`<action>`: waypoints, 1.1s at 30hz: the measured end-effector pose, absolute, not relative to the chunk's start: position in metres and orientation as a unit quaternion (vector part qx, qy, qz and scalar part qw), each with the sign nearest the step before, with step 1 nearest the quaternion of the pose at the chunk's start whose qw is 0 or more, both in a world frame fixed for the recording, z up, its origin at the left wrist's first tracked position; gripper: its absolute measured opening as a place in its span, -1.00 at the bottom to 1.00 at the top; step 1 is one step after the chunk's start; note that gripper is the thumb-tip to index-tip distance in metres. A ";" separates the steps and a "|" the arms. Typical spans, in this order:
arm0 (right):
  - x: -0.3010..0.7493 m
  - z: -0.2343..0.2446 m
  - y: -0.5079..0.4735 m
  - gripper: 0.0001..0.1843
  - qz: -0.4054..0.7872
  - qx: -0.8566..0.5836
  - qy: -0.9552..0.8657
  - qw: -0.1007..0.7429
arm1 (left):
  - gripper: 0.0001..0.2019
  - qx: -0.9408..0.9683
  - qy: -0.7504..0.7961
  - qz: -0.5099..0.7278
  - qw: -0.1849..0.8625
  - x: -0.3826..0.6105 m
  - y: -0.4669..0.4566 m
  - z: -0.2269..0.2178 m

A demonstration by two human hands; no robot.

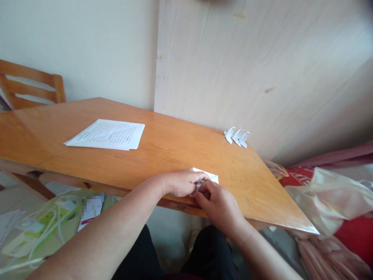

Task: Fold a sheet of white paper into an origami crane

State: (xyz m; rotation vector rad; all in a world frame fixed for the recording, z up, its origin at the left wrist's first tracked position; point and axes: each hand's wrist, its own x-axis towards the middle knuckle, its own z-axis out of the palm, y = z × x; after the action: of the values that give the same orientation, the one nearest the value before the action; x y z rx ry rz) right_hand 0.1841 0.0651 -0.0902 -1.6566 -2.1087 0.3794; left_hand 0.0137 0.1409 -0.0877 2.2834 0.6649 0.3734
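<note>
A folded white sheet of paper [213,177] lies at the table's near edge, mostly covered by my hands. My left hand [181,182] rests across its left side, with the fingers closed onto the paper. From the right, my right hand [219,201] has its thumb and curled fingers pinched at the paper's near edge, touching the left fingertips. Farther back, near the wall, stand three small folded white paper pieces [237,137] in a row. A stack of printed sheets [109,134] lies on the left part of the table.
The wooden table [175,136] meets a pale board wall [221,70]. A wooden chair [32,83] stands at the far left. Below on the left are white cables [60,223] and papers. Red and cream bags [329,198] crowd the right side beyond the table corner.
</note>
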 end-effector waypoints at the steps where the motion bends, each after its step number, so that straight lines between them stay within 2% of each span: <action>1: 0.190 -0.091 0.066 -0.80 0.145 -0.600 -0.751 0.235 | -0.56 0.888 0.255 0.148 0.354 0.014 0.141 -0.088; 4: 0.210 -0.093 0.067 -0.78 0.144 -0.604 -0.729 0.287 | -0.55 0.891 0.265 0.145 0.338 0.014 0.140 -0.088; 7: 0.223 -0.096 0.062 -0.78 0.102 -0.592 -0.740 0.303 | -0.56 0.889 0.297 0.129 0.325 0.012 0.136 -0.085; 16: 0.210 -0.093 0.035 -0.73 -0.032 -0.542 -0.823 0.166 | -0.49 0.883 0.344 0.119 0.297 0.009 0.127 -0.083; 28: 0.241 -0.090 0.044 -0.72 -0.052 -0.586 -0.795 0.150 | -0.43 0.887 0.341 0.123 0.285 0.009 0.129 -0.086; 33: 0.246 -0.090 0.048 -0.65 -0.057 -0.610 -0.774 0.163 | -0.48 0.892 0.345 0.121 0.265 0.009 0.130 -0.091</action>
State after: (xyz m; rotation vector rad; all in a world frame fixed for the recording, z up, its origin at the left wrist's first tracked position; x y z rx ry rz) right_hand 0.2459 0.0483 -0.0903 -1.7393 -2.2076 -0.1618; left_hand 0.0092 0.1296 -0.0911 2.4103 0.9312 0.3255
